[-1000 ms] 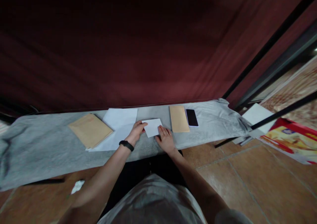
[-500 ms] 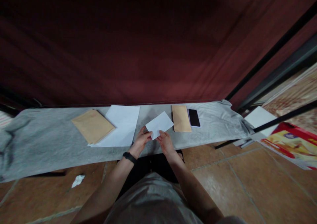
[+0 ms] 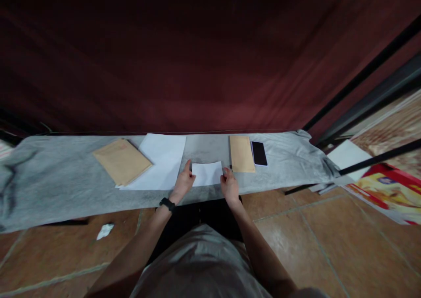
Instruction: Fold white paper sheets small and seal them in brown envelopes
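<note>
A folded sheet of white paper (image 3: 207, 174) lies level between my hands, low over or on the grey cloth (image 3: 210, 148); which of the two I cannot tell. My left hand (image 3: 184, 181) grips its left short edge, thumb toward the sheet, and a dark band circles that wrist. At the opposite edge my right hand (image 3: 229, 186) has its fingers closed on the paper. Just beyond the right hand sits a brown envelope (image 3: 242, 154), with a dark-screened phone (image 3: 259, 153) beside it. Left of my left hand are large white sheets (image 3: 166, 157).
Several brown envelopes (image 3: 122, 161) overlap the white sheets on the left. A dark red curtain (image 3: 197, 70) hangs behind the covered table. Black metal bars (image 3: 378, 162) and a red and yellow box (image 3: 391, 188) stand at the right. A crumpled white scrap (image 3: 105, 231) lies on the tiled floor.
The folded paper has turned from a slant to square with the table and come lower. My hands have moved apart from its near corner to its two short edges.
</note>
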Action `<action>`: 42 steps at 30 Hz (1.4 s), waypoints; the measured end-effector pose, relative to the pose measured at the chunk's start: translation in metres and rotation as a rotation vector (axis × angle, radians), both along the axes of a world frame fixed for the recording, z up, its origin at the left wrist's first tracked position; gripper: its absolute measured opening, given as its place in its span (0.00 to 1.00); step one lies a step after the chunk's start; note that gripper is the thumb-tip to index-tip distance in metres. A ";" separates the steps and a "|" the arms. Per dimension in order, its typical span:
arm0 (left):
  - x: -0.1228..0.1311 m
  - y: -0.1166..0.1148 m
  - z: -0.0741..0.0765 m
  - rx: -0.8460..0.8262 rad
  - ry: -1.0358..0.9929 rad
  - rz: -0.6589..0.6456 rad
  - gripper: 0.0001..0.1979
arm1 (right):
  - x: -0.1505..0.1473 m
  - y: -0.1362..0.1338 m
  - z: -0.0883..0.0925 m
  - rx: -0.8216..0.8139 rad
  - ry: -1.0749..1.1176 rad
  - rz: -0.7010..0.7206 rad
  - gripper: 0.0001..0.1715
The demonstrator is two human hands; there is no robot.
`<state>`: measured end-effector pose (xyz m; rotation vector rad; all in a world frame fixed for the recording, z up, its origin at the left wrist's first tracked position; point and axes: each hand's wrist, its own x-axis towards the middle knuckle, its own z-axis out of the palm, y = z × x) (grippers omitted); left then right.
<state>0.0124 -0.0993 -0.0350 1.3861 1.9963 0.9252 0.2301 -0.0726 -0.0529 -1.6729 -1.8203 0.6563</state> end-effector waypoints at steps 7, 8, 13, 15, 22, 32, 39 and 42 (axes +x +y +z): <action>0.005 0.001 -0.003 -0.023 0.082 0.027 0.38 | -0.002 -0.001 0.008 0.079 -0.302 0.072 0.21; 0.006 0.001 -0.003 -0.019 0.088 0.031 0.38 | -0.002 0.000 0.009 0.084 -0.325 0.075 0.21; 0.009 -0.001 -0.003 0.010 0.077 0.031 0.35 | -0.002 -0.002 0.010 0.147 -0.365 0.107 0.21; 0.010 -0.003 -0.001 0.043 0.083 0.022 0.34 | -0.005 -0.005 0.007 0.194 -0.298 0.184 0.22; 0.019 -0.010 0.005 0.072 0.281 -0.027 0.25 | -0.016 -0.024 -0.012 0.216 -0.214 0.377 0.29; 0.071 -0.015 -0.021 0.092 0.575 -0.377 0.30 | -0.013 -0.025 -0.017 0.217 -0.317 0.406 0.33; 0.038 -0.009 -0.027 0.084 0.635 -0.239 0.32 | -0.015 -0.022 -0.013 0.207 -0.213 0.356 0.29; 0.033 -0.011 -0.029 0.097 0.649 -0.226 0.32 | -0.020 -0.013 -0.004 0.171 -0.176 0.355 0.27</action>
